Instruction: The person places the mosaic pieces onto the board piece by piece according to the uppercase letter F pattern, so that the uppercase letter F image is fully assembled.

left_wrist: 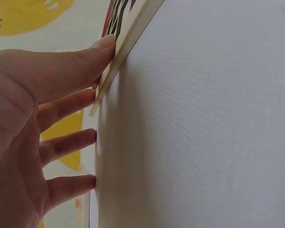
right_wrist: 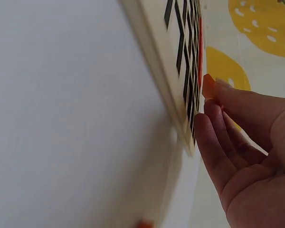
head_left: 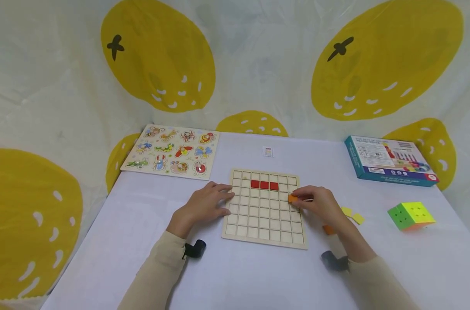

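Note:
A wooden grid board lies flat on the white table, with three red square tiles side by side in its second row from the far edge. My left hand rests at the board's left edge; in the left wrist view its thumb touches the rim and the fingers are spread. Between thumb and fingertips my right hand pinches an orange square tile over the board's right edge. The right wrist view shows that tile held above the grid, apart from the red tiles.
Yellow tiles and another orange tile lie by the right forearm. Farther right are a puzzle cube and a teal-edged box. An insect puzzle board lies back left, a small printed card behind the grid.

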A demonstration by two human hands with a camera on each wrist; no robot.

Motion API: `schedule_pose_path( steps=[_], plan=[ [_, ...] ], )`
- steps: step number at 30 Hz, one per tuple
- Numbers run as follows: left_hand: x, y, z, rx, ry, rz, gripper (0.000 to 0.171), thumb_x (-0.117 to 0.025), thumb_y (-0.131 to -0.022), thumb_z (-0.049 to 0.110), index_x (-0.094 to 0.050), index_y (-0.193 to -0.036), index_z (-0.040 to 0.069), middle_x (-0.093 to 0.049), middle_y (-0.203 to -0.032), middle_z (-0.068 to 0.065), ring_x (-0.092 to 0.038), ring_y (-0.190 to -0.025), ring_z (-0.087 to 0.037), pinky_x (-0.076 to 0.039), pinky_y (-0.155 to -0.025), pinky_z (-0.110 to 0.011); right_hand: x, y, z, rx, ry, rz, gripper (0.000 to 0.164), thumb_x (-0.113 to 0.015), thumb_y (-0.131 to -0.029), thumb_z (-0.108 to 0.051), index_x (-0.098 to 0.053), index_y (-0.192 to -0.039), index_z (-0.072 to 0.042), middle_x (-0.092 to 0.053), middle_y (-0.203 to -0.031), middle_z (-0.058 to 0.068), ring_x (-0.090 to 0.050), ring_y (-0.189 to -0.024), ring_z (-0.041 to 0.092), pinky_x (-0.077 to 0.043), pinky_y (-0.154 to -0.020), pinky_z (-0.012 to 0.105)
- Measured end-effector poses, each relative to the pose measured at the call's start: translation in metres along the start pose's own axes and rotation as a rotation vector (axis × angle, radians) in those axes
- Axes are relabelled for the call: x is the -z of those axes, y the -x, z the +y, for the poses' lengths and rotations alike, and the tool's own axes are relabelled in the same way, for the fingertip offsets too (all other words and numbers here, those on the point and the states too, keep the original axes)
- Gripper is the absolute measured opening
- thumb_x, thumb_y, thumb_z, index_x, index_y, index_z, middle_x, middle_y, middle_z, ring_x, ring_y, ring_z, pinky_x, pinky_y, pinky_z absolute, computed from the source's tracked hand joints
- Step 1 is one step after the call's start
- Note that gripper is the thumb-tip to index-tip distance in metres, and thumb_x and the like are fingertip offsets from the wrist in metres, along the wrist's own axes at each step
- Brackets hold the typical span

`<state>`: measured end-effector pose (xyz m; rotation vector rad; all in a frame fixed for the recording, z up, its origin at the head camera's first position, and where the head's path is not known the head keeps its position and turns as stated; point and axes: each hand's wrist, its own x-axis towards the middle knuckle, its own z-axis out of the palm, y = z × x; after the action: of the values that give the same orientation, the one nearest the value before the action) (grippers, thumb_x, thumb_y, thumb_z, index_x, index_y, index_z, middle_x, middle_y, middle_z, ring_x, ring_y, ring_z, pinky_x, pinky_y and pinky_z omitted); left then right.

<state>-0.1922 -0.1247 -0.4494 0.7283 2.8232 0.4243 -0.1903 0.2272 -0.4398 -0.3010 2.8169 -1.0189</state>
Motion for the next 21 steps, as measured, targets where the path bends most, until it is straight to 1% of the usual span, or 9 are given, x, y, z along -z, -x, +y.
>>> schedule_pose_path(
  steps=[3,5,8,10,14,18,21],
  plan=[
    [0.000,0.000,-0.001,-0.001,-0.001,0.002,0.058,-0.078,-0.089,0.040,-0.062,-0.142,0.024,-0.050,-0.157,0.006,-0.047,-0.141,-0.021,-0.051,-0.108,-0.046,-0.010,-0.009,-0.009,0.011,-0.011,-0.004,0.029,-0.078,-0.090,-0.016,-0.076,-0.117,-0.008,-0.074,-0.121,0.014,-0.073,-0.102,0.026,-0.062,-0.088,0.034],
    [-0.001,-0.001,-0.002,-0.004,-0.003,0.002,0.058,-0.078,-0.089,0.040,-0.062,-0.142,0.024,-0.050,-0.158,0.006,-0.047,-0.141,-0.022,-0.051,-0.108,-0.046,-0.017,-0.015,-0.017,0.024,-0.026,-0.008,0.027,-0.077,-0.091,-0.016,-0.077,-0.116,-0.007,-0.073,-0.121,0.014,-0.073,-0.103,0.027,-0.063,-0.089,0.038],
    [-0.001,-0.001,-0.003,-0.008,-0.008,0.000,0.058,-0.077,-0.089,0.040,-0.061,-0.143,0.025,-0.050,-0.158,0.006,-0.047,-0.142,-0.022,-0.051,-0.109,-0.046,-0.026,-0.022,-0.027,0.057,-0.055,-0.012,0.025,-0.076,-0.091,-0.013,-0.077,-0.114,-0.006,-0.074,-0.118,0.014,-0.074,-0.103,0.028,-0.063,-0.088,0.038],
    [-0.001,-0.001,-0.003,-0.011,-0.008,-0.001,0.058,-0.077,-0.089,0.040,-0.061,-0.143,0.024,-0.050,-0.158,0.006,-0.047,-0.141,-0.022,-0.051,-0.107,-0.047,-0.031,-0.026,-0.034,0.101,-0.072,-0.019,0.023,-0.076,-0.090,-0.011,-0.078,-0.113,-0.005,-0.075,-0.116,0.015,-0.074,-0.102,0.028,-0.063,-0.087,0.038],
    [0.001,-0.001,-0.003,-0.014,0.002,0.000,0.057,-0.077,-0.089,0.039,-0.062,-0.142,0.023,-0.050,-0.157,0.005,-0.048,-0.141,-0.023,-0.053,-0.104,-0.048,-0.039,-0.035,-0.043,0.143,-0.083,-0.029,0.021,-0.077,-0.089,-0.010,-0.079,-0.109,-0.006,-0.078,-0.111,0.012,-0.075,-0.098,0.025,-0.063,-0.085,0.035],
    [0.002,-0.001,-0.002,-0.015,0.004,-0.007,0.057,-0.077,-0.090,0.039,-0.062,-0.142,0.023,-0.050,-0.158,0.005,-0.048,-0.140,-0.023,-0.052,-0.104,-0.048,-0.046,-0.041,-0.051,0.124,-0.088,-0.040,0.021,-0.080,-0.087,-0.012,-0.080,-0.108,-0.007,-0.079,-0.107,0.010,-0.075,-0.093,0.021,-0.063,-0.084,0.035],
    [0.002,-0.001,-0.002,-0.016,-0.004,-0.011,0.057,-0.077,-0.090,0.040,-0.062,-0.142,0.023,-0.050,-0.158,0.005,-0.048,-0.140,-0.023,-0.052,-0.105,-0.048,-0.050,-0.045,-0.055,0.098,-0.082,-0.047,0.022,-0.081,-0.087,-0.015,-0.080,-0.108,-0.008,-0.080,-0.106,0.009,-0.075,-0.093,0.020,-0.062,-0.084,0.035]
  ],
)
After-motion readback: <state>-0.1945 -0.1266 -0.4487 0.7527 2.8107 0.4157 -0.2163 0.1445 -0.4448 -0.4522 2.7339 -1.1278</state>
